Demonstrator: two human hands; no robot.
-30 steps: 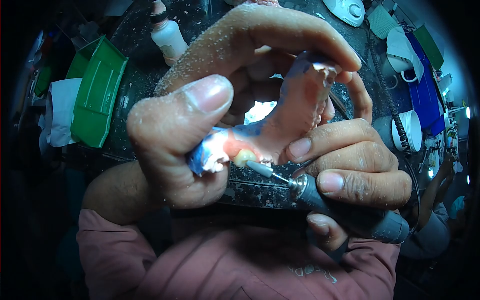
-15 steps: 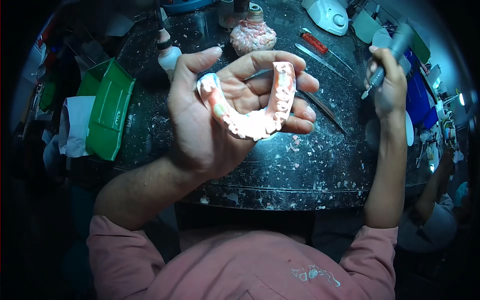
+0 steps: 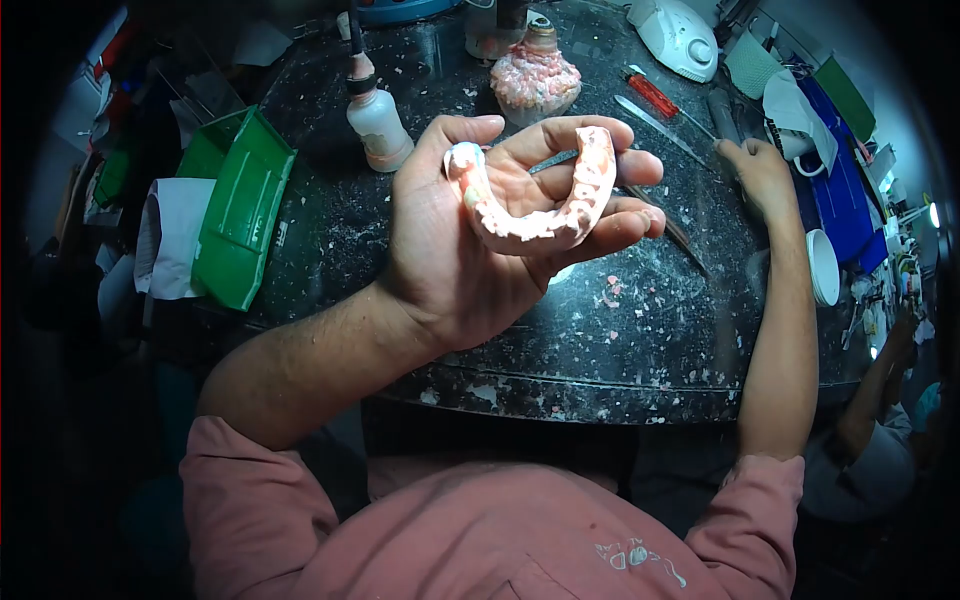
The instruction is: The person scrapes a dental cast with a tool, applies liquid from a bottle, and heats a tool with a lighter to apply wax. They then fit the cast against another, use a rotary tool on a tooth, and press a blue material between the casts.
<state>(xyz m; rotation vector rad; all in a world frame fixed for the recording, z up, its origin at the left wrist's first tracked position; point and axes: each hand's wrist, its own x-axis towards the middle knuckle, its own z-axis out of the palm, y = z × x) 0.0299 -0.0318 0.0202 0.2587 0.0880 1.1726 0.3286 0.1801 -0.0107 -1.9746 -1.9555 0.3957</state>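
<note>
My left hand point(image 3: 470, 220) is palm up around a U-shaped dental model point(image 3: 540, 228), its fingers curled beneath and beside it. The brightly lit model has a row of teeth along its curve and pinkish sides. At the right, my right hand point(image 3: 762, 180) is closed at the near end of a grey handpiece point(image 3: 722, 115) low over the table; the handpiece's tip is hidden by the hand. A red-handled tool point(image 3: 653, 95) and a pale blade point(image 3: 660, 130) lie between the hands, with a dark slim tool point(image 3: 678, 238) nearer me.
Left on the dark table point(image 3: 600, 350) are a green bin point(image 3: 235, 210), white paper point(image 3: 172, 235) and a squeeze bottle point(image 3: 380, 125). Behind stand a pink-crusted burner point(image 3: 535, 80) and a white device point(image 3: 675, 40). A blue bin point(image 3: 850, 205) and white cup point(image 3: 822, 267) are right; another person's arm point(image 3: 875, 385) shows.
The handpiece has gone from raised in my right hand to low at the table, pointing away from me. The model is tilted differently in my left hand, and the view has shifted slightly.
</note>
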